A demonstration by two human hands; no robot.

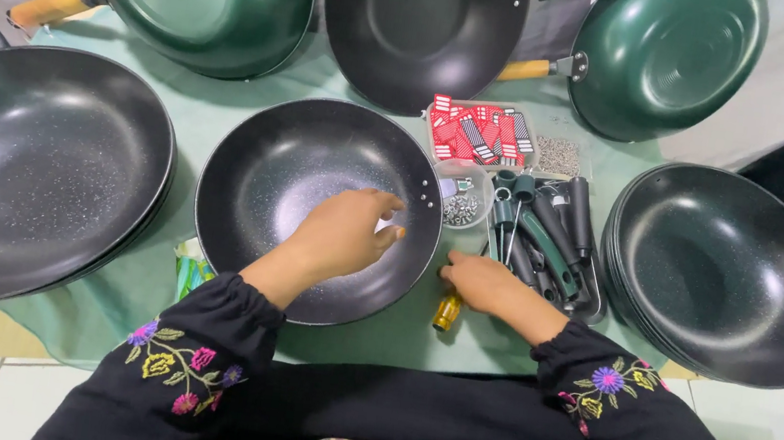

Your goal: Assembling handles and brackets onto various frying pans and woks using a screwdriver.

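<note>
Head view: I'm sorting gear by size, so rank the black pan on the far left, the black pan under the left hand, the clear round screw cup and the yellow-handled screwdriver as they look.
1. Black pan on the far left, though cut off by the frame.
2. Black pan under the left hand.
3. Clear round screw cup.
4. Yellow-handled screwdriver, partly hidden by the right hand, so unsure against the cup.

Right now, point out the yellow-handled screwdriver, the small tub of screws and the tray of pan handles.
yellow-handled screwdriver [446, 312], head view, on its amber handle
small tub of screws [462, 209], head view, on the screws inside
tray of pan handles [591, 299], head view, on its right rim
</note>
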